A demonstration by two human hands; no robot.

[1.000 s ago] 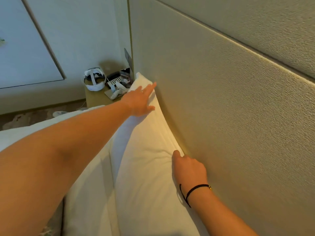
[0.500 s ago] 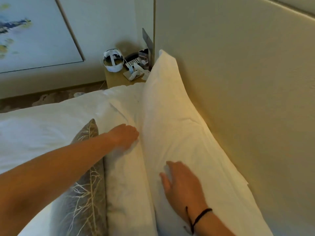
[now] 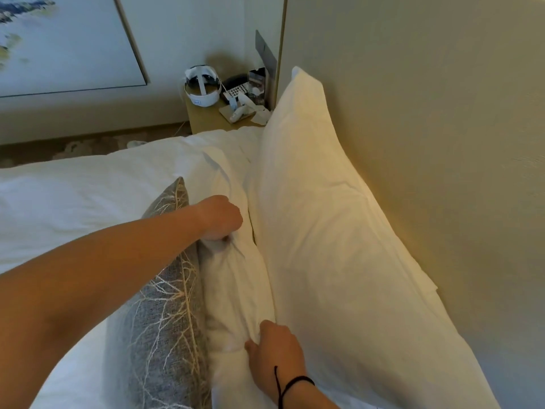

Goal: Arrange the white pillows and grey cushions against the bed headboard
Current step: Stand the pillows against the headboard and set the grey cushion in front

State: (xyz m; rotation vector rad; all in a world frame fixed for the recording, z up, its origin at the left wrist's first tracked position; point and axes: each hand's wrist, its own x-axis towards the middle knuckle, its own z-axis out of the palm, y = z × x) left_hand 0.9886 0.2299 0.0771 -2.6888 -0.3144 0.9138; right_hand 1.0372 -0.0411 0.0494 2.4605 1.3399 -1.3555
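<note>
A large white pillow [image 3: 318, 219] leans upright against the beige padded headboard [image 3: 427, 128]. In front of it stands a second, thinner white pillow [image 3: 236, 290]. My left hand [image 3: 219, 216] is closed on the fabric at its upper part. My right hand [image 3: 275, 352], with a black cord at the wrist, pinches the same pillow lower down. A grey cushion [image 3: 165, 305] with a pale branch pattern stands on edge to the left of that pillow, touching it and partly under my left forearm.
The white duvet [image 3: 88, 196] covers the bed on the left. Past the bed's far edge stands a wooden nightstand [image 3: 206, 119] with a white headset [image 3: 203, 85], a phone [image 3: 236, 87] and small items. A framed picture [image 3: 65, 39] hangs on the far wall.
My left hand came back from the top of the rear pillow and closed on the front pillow. My right hand moved left off the rear pillow onto the front one. The view pulled back.
</note>
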